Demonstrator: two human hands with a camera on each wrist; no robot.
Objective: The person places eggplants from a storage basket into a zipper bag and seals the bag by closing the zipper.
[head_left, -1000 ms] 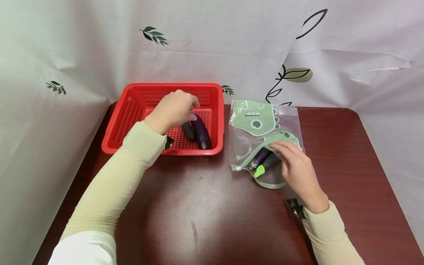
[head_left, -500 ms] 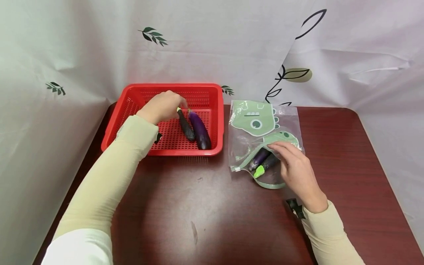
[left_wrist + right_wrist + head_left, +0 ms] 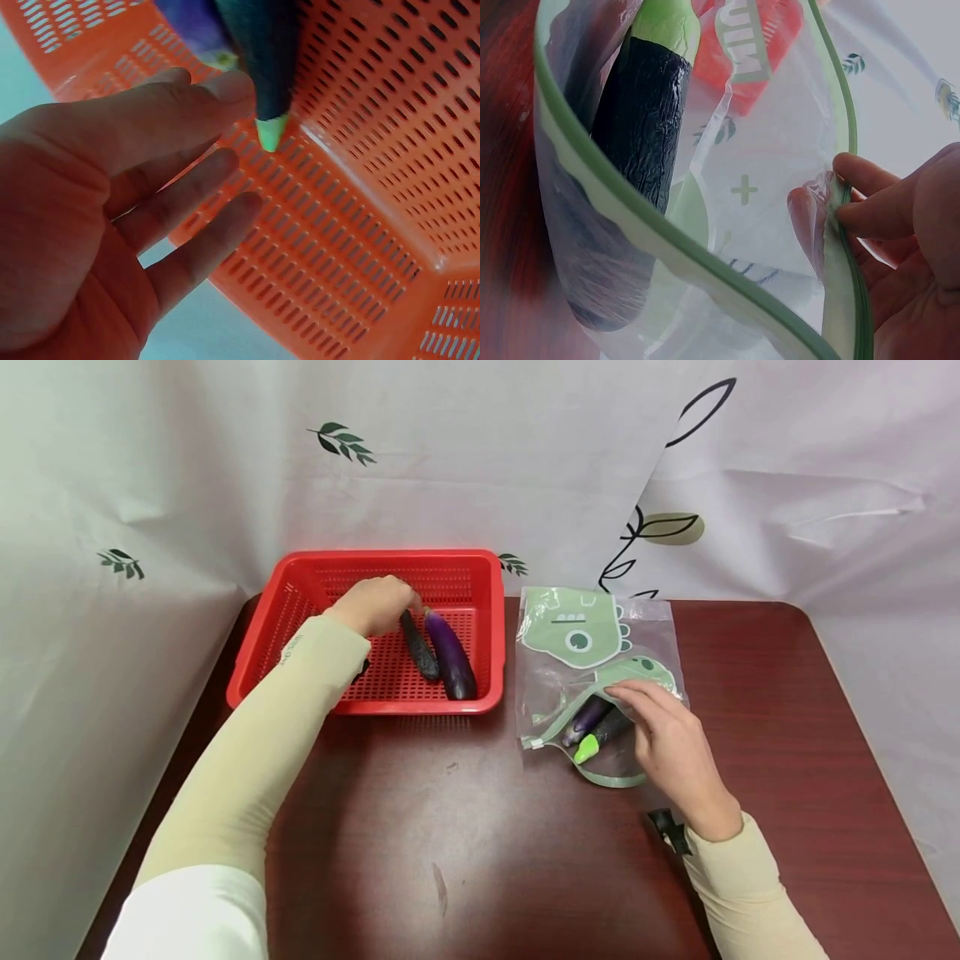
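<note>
In the red basket (image 3: 390, 703), a dark cucumber (image 3: 420, 650) with a light green tip lies beside a purple eggplant (image 3: 452, 658). My left hand (image 3: 377, 603) is inside the basket at the cucumber's tip end. From the left wrist, its fingers look loosely extended, with the thumb beside the cucumber (image 3: 266, 60); whether they touch is unclear. My right hand (image 3: 677, 747) pinches the zip edge of a clear bag (image 3: 543, 693) between thumb and fingers, holding its mouth apart. Inside the bag lie another eggplant (image 3: 587, 718) and a dark vegetable (image 3: 641, 112) with a bright green end.
Basket and bag sit side by side on a dark red-brown table (image 3: 450, 827). A white cloth (image 3: 480, 468) with leaf prints hangs behind and at both sides. The bag's white slider (image 3: 535, 743) is at its left edge.
My left hand has moved left from above the eggplant to the cucumber's tip, then slightly lower, uncovering both vegetables. The right hand keeps its hold on the bag edge.
</note>
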